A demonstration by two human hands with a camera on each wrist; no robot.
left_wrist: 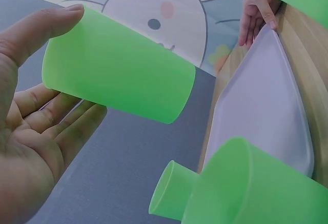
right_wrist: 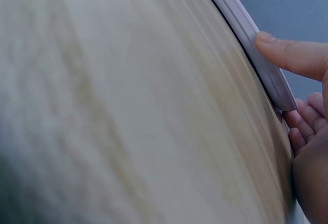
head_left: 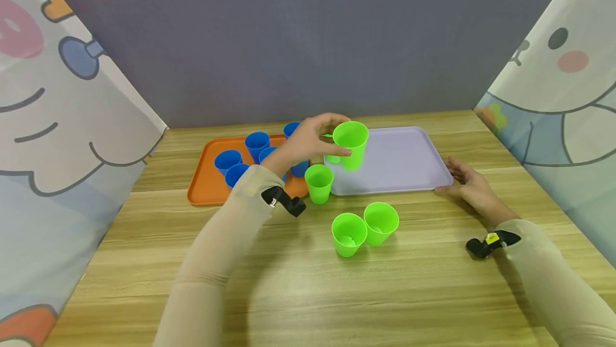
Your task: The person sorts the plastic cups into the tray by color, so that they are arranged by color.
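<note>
My left hand (head_left: 315, 138) holds a bright green cup (head_left: 354, 146) upright above the left part of a pale purple tray (head_left: 399, 160). In the left wrist view, the thumb lies on one side of this cup (left_wrist: 118, 65) and the fingers on the other. Partly hidden behind it, another green cup (head_left: 332, 159) stands on the tray's left end. My right hand (head_left: 471, 186) is at the tray's near right corner. The right wrist view shows its thumb on the tray rim (right_wrist: 256, 49), with the other fingers bent around the corner.
A green cup (head_left: 319, 184) stands by the purple tray's near left corner. Two more, a left one (head_left: 348, 236) and a right one (head_left: 380, 224), stand together on the wooden table (head_left: 423, 277). An orange tray (head_left: 204, 186) at left bears several blue cups (head_left: 257, 144), partly behind my left arm.
</note>
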